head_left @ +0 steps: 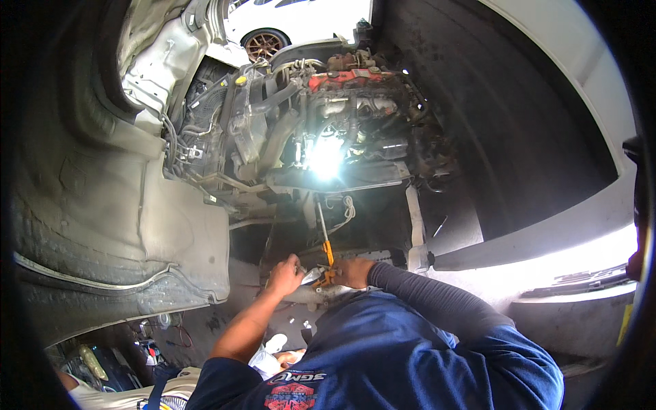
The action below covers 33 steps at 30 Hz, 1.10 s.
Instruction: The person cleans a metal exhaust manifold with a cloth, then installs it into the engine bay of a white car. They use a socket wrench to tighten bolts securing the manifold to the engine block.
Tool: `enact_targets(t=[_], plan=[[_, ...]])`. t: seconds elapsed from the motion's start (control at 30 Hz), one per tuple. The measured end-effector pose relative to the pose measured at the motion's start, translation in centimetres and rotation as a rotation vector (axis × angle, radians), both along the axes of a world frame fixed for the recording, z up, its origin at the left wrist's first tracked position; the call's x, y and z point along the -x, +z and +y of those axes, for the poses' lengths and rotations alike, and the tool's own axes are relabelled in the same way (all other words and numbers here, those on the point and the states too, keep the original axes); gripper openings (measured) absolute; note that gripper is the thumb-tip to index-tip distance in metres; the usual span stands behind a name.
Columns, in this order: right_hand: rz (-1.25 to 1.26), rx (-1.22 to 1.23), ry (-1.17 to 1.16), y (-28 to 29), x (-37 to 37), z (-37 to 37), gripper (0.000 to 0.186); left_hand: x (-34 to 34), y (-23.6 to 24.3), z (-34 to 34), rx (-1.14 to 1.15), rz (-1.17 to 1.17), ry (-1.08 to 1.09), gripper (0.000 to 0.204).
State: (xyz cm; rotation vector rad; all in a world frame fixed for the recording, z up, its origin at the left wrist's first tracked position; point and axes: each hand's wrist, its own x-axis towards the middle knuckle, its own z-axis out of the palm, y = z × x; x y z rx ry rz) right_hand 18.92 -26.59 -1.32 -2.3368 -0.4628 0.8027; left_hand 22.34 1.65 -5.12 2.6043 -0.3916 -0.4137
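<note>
My left hand [285, 276] is closed, its fingertips against a small silvery-white piece [312, 275] whose kind I cannot make out. My right hand [351, 272], below a dark sleeve, closes around the lower end of an orange tool [329, 253]. A long metal rod [321, 217] runs up from the orange part toward the engine. Both hands are close together over a pale metal crossmember [311, 296]. Above them lies the exposed engine [355, 102] with a red cover, and a bright work light [326, 158] washes out part of it.
A pale vehicle body panel [171, 232] stands at the left, and a dark curved panel [506, 130] at the right. A metal bracket [415, 225] hangs beside a looped cable [347, 210]. At the lower left another person's pale clothing [171, 391] shows. A white car [307, 20] is behind.
</note>
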Motion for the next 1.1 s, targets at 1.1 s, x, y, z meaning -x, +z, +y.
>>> enact_targets(t=[1.1], plan=[[0.841, -1.419, -0.555, 11.4, -5.9, 5.8, 0.076, -6.7, 12.7, -7.9, 0.581, -0.639, 0.211, 0.028]])
